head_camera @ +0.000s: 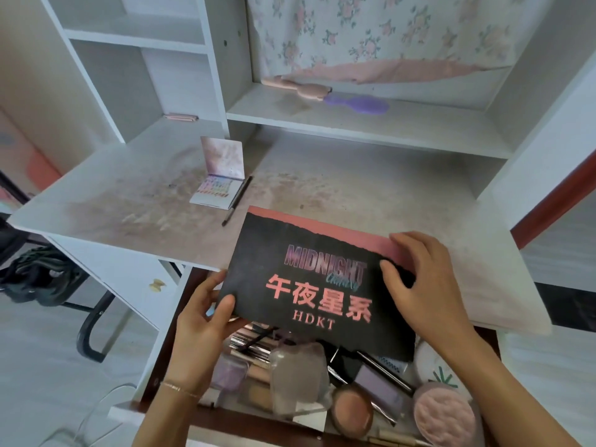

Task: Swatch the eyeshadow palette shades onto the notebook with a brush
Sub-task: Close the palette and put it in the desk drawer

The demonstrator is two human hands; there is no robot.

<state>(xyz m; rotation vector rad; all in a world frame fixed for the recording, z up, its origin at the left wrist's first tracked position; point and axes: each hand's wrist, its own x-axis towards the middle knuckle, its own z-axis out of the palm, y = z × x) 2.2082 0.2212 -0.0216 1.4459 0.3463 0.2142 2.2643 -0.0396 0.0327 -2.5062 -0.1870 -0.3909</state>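
A black and pink notebook [317,285] with "MIDNIGHT" and "HDKT" on its cover is held over the desk's front edge and the open drawer. My left hand [206,312] grips its lower left corner, thumb on the cover. My right hand [419,279] holds its right edge, with the fingers curled onto the cover. Farther back on the desk lies an open eyeshadow palette [215,188], its mirror lid standing up. A dark-handled brush [237,201] lies on the desk just right of the palette.
The white desk [145,201] is stained. Below the notebook an open drawer [290,375] holds several cosmetics, compacts and puffs. A purple hairbrush [358,103] and a pink item lie on the shelf behind. A chair stands at the left.
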